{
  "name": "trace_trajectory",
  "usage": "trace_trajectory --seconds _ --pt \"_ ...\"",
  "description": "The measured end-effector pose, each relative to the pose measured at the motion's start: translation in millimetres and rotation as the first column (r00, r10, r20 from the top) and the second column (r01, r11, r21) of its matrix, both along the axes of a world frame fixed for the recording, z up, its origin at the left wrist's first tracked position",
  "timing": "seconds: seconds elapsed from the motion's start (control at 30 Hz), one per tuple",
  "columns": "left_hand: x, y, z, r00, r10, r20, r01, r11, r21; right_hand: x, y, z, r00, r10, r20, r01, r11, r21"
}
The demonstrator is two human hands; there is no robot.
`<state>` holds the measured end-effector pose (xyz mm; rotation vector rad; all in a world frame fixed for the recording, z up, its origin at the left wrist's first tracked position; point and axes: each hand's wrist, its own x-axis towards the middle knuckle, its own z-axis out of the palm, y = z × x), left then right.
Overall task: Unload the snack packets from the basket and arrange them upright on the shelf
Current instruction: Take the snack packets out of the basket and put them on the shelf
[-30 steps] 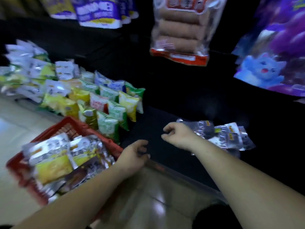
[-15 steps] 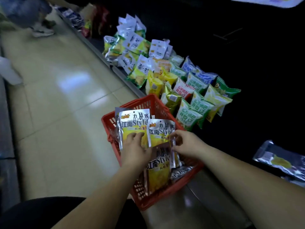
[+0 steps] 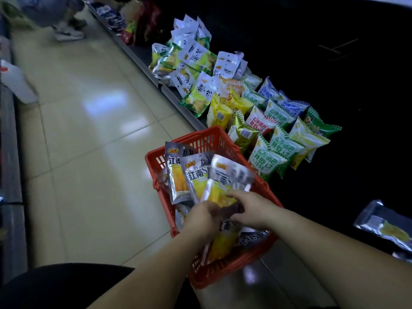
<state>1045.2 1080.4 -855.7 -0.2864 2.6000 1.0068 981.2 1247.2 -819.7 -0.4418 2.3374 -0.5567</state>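
Observation:
A red plastic basket (image 3: pixel 201 139) stands on the floor against the low dark shelf (image 3: pixel 334 186). Silver-and-yellow snack packets (image 3: pixel 178 175) stand fanned up inside it, with more lying at the bottom. My left hand (image 3: pixel 204 217) and my right hand (image 3: pixel 252 208) are together over the basket's middle, both gripping the lower ends of the fanned packets (image 3: pixel 225 181). One silver packet (image 3: pixel 385 228) of the same kind lies flat on the shelf at the right edge.
Green, yellow, red and blue snack bags (image 3: pixel 274 134) stand in rows on the shelf just beyond the basket, white-and-green bags (image 3: pixel 194 63) farther back. Shiny tiled floor (image 3: pixel 89 141) stretches left. A person's feet (image 3: pixel 69 33) stand at the top left.
The view swung from the shelf down to the basket. My hands left the shelf, reached into the basket and gathered several silver packets, which now stand raised higher and fanned.

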Motion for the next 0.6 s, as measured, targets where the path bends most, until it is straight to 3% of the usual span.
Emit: trace_trajectory --seconds 0.13,0.23,0.3,0.4,0.47,0.53,0.6 --pt "-10 2 27 0.998 0.066 -0.018 -0.063 0.987 0.149 -10 -5 2 0.995 -0.066 -0.080 0.069 0.997 0.043" --pt "-34 -16 59 0.991 0.129 -0.047 -0.117 0.971 0.209 -22 -8 19 0.943 -0.225 -0.244 0.214 0.974 -0.071" --pt "-54 -33 78 0.997 0.081 0.012 -0.082 0.986 0.142 -27 -6 28 0.912 -0.274 -0.305 0.259 0.962 -0.090" --pt "-83 -58 89 0.978 -0.117 0.170 0.136 0.984 -0.110 -35 -4 25 0.913 -0.307 -0.270 0.299 0.952 -0.072" --pt "-94 -70 83 0.958 -0.163 0.235 0.207 0.962 -0.177 -43 -5 18 0.908 -0.325 -0.264 0.316 0.945 -0.078" --pt "-96 -80 65 0.979 -0.080 0.188 0.112 0.980 -0.162 -55 -11 10 0.903 -0.306 -0.303 0.301 0.952 -0.064" --pt "-92 -88 38 0.989 0.119 0.089 -0.110 0.989 -0.104 -70 -19 4 0.908 -0.235 -0.347 0.245 0.969 -0.015"
